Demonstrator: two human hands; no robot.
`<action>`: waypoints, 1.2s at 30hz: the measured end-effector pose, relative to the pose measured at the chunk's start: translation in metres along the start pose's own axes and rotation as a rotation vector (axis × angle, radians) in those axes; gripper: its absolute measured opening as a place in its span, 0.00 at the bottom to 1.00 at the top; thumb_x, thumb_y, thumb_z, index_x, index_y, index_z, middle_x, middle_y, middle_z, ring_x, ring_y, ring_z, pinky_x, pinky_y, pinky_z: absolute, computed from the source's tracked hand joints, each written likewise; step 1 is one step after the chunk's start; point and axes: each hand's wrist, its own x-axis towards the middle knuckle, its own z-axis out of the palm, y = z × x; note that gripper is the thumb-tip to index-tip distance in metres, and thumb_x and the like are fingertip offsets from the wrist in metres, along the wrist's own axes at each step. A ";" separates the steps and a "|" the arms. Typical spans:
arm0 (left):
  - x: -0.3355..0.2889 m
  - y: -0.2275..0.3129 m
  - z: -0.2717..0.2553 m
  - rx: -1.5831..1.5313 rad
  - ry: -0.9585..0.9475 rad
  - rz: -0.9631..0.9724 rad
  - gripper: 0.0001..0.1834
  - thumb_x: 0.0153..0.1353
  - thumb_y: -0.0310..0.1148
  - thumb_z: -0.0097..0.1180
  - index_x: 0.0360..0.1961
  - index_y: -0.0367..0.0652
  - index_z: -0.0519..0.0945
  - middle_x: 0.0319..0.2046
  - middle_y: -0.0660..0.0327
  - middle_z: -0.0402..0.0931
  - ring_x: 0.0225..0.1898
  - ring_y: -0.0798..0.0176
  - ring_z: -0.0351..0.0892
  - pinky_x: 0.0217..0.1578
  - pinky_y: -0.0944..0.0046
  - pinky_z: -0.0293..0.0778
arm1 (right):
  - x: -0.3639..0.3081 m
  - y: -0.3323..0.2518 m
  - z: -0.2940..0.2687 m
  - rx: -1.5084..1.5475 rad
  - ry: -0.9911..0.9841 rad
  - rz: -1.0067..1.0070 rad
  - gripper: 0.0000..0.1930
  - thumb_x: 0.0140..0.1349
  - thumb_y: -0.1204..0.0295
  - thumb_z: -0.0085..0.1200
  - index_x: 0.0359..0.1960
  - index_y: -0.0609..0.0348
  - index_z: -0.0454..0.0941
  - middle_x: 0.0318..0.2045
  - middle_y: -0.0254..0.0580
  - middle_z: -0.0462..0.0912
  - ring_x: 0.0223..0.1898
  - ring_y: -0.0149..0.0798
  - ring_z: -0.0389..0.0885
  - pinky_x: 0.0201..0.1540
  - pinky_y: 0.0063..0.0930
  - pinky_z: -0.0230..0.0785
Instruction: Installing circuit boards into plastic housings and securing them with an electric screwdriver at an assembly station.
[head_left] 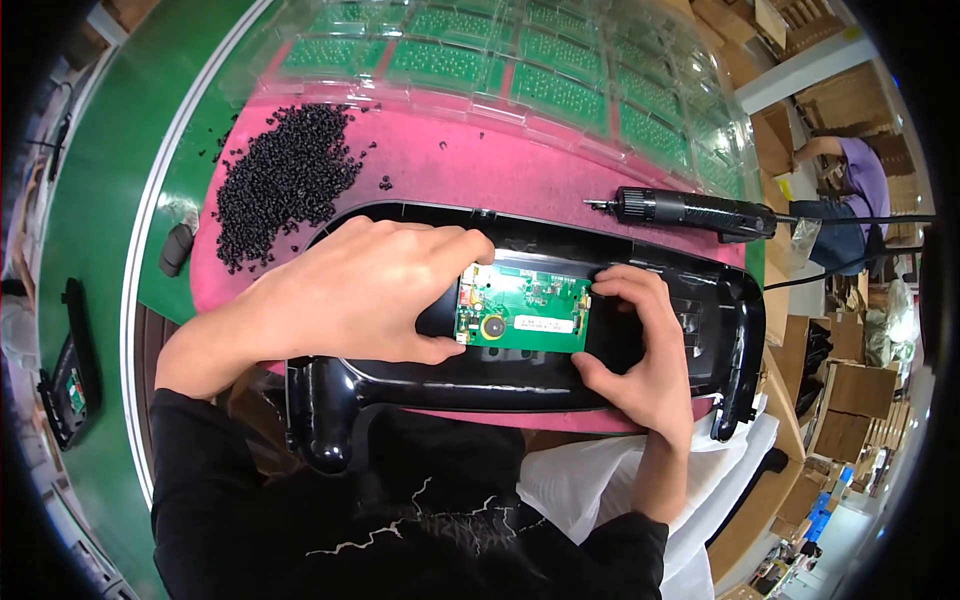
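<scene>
Between my two hands is a green circuit board with a white label and a round component near its lower left. My left hand grips the board's left edge, thumb at the lower corner and fingers at the upper one. The right edge is pinched by my right hand, its index finger above and thumb below. Under the board lies a long, glossy black plastic housing, hollow side up, with a rounded leg at each end. Whether the board touches the housing's floor I cannot tell.
A pile of small black screws lies on the pink mat. Beyond it stand clear plastic trays of green boards. A corded electric screwdriver rests behind the housing. Another black housing is at far left; a person is at far right.
</scene>
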 end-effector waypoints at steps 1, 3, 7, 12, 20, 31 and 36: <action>-0.001 -0.001 0.000 0.012 0.001 0.010 0.32 0.40 0.36 0.71 0.48 0.40 0.71 0.33 0.56 0.78 0.36 0.53 0.81 0.32 0.57 0.75 | 0.001 -0.001 0.000 -0.015 0.000 -0.006 0.30 0.36 0.78 0.67 0.47 0.60 0.74 0.49 0.45 0.74 0.50 0.48 0.72 0.53 0.36 0.67; -0.001 -0.004 0.003 0.037 -0.001 0.039 0.32 0.40 0.36 0.71 0.47 0.40 0.71 0.36 0.56 0.78 0.38 0.52 0.81 0.33 0.56 0.75 | 0.000 0.000 0.001 -0.029 0.001 -0.005 0.30 0.36 0.78 0.66 0.47 0.60 0.74 0.49 0.46 0.74 0.50 0.49 0.72 0.53 0.36 0.67; -0.001 -0.006 0.004 0.040 -0.024 0.034 0.32 0.40 0.36 0.71 0.47 0.40 0.71 0.39 0.56 0.77 0.40 0.51 0.80 0.34 0.55 0.76 | 0.000 0.001 0.002 -0.053 -0.001 -0.008 0.29 0.35 0.78 0.66 0.47 0.61 0.74 0.48 0.46 0.74 0.50 0.50 0.72 0.54 0.37 0.66; -0.004 -0.007 0.004 0.023 -0.022 0.039 0.30 0.43 0.37 0.71 0.47 0.39 0.71 0.40 0.56 0.77 0.43 0.51 0.80 0.36 0.54 0.75 | 0.003 0.001 0.004 -0.066 -0.003 -0.046 0.29 0.35 0.79 0.66 0.46 0.60 0.74 0.48 0.46 0.75 0.50 0.50 0.72 0.54 0.37 0.66; -0.006 -0.006 0.001 0.064 -0.106 0.050 0.31 0.47 0.39 0.69 0.49 0.34 0.70 0.40 0.54 0.74 0.42 0.50 0.79 0.36 0.55 0.76 | 0.001 -0.005 0.006 -0.137 -0.014 -0.036 0.31 0.34 0.80 0.65 0.47 0.62 0.73 0.48 0.46 0.73 0.50 0.48 0.70 0.53 0.34 0.65; -0.002 -0.028 -0.019 0.054 0.475 0.106 0.12 0.55 0.32 0.62 0.37 0.38 0.76 0.30 0.51 0.78 0.30 0.48 0.80 0.31 0.54 0.77 | 0.009 0.058 -0.074 0.292 0.922 0.200 0.27 0.62 0.72 0.56 0.62 0.62 0.63 0.55 0.42 0.70 0.51 0.34 0.69 0.58 0.28 0.60; -0.020 -0.057 -0.031 0.408 0.269 -0.272 0.23 0.46 0.26 0.66 0.46 0.35 0.75 0.44 0.52 0.72 0.49 0.48 0.71 0.48 0.53 0.71 | 0.031 0.110 -0.146 1.088 0.484 0.406 0.07 0.63 0.70 0.53 0.39 0.60 0.76 0.36 0.37 0.81 0.41 0.37 0.78 0.52 0.30 0.68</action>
